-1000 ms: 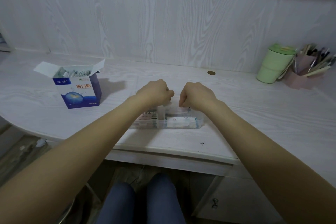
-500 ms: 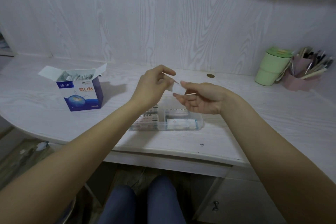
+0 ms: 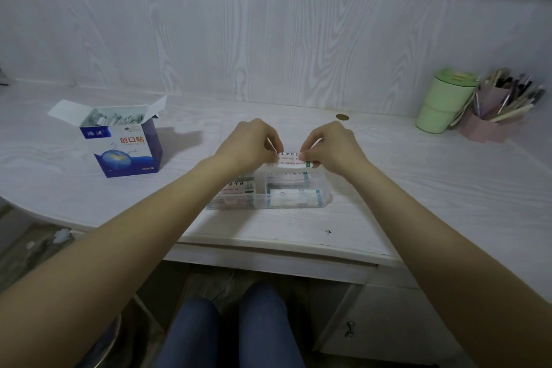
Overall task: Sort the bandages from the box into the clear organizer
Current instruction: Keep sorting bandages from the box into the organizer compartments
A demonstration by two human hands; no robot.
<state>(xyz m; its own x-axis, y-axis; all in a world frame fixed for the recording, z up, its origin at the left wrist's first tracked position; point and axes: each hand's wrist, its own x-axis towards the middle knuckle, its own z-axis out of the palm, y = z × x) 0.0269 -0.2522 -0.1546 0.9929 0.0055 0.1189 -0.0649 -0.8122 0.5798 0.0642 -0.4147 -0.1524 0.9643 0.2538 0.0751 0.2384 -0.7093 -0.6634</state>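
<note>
The clear organizer (image 3: 324,199) lies on the white desk in front of me, with wrapped bandages stacked in its compartments. My left hand (image 3: 249,143) and my right hand (image 3: 331,145) each pinch one end of a wrapped bandage (image 3: 289,157), holding it flat just above the organizer's far right compartment. The open blue and white bandage box (image 3: 125,143) stands at the left, full of wrapped bandages.
A green lidded cup (image 3: 442,100) and a pink pen holder (image 3: 493,116) stuffed with pens stand at the back right. A small brown round thing (image 3: 342,117) lies near the wall. The desk's front edge (image 3: 268,245) runs below the organizer, my knees under it.
Both hands rose from the organizer with a bandage, turned it between the fingers, then came back down; now they hold it stretched flat over the organizer.
</note>
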